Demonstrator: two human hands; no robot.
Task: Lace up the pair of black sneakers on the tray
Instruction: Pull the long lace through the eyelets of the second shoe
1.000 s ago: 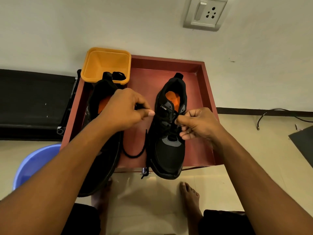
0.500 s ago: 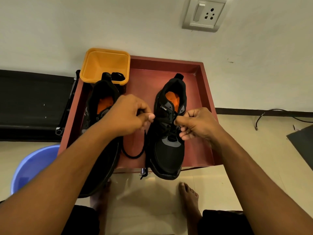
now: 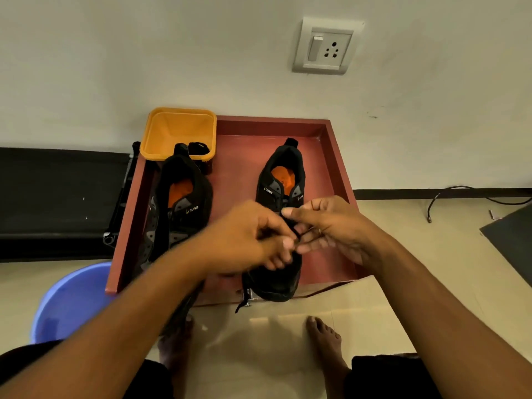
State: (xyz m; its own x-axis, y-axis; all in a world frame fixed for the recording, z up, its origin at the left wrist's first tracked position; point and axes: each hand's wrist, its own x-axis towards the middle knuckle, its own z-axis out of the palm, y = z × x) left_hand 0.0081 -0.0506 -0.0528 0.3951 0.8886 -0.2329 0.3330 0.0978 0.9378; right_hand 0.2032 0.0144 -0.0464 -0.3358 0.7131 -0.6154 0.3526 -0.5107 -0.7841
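STEP: threading eyelets | ITEM: black sneaker with orange insole [image 3: 280,194], in right half of shallow red tray [image 3: 273,125], toe nearest the person for eyelet access | LEFT hand [image 3: 244,237]: pinches thin black lace [image 3: 298,233] | RIGHT hand [image 3: 331,226]: pinches same lace, probably feeding it across.

"CLYMB", white lettering — on collar side of left sneaker [image 3: 178,208], also right sneaker [image 3: 275,184].
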